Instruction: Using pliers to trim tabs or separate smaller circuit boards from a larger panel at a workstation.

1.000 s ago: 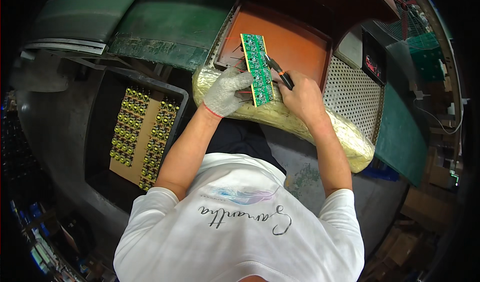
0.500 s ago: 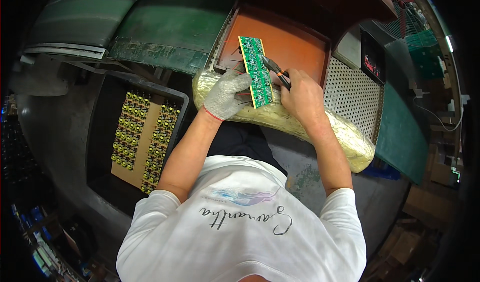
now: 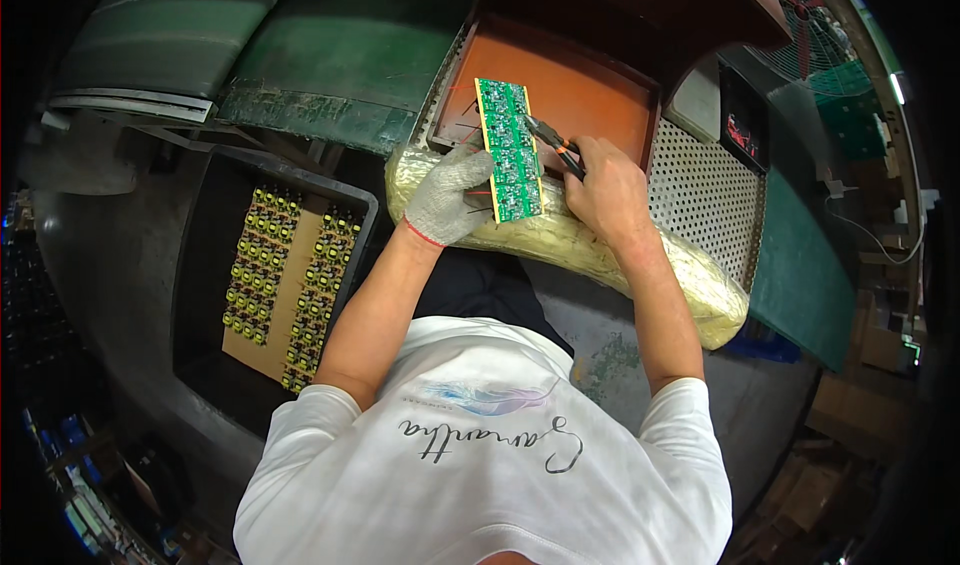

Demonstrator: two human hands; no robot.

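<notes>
In a grey knit glove with a red cuff edge, my left hand (image 3: pixel 452 197) grips the left edge of a green circuit board (image 3: pixel 514 160). The board is long, has yellow edge strips, and carries small components on the side facing up. Thin red and dark wires stick out past its left edge. Bare, my right hand (image 3: pixel 612 193) is closed round a pair of cutting pliers (image 3: pixel 556 145) with black and orange handles. The jaws of the pliers lie at the board's right edge, in its upper part; whether they touch it I cannot tell.
Behind the board is an orange-brown tray (image 3: pixel 580 90). A yellowish wrapped roll (image 3: pixel 690 280) pads the bench's front edge, with a perforated metal plate (image 3: pixel 705 190) to the right. On my left, a black bin (image 3: pixel 210 265) holds cardboard and rows of assembled boards (image 3: pixel 262 265).
The circuit board has turned slightly, to stand more upright, and its lower end has shifted left. My right hand and the pliers have shifted only slightly.
</notes>
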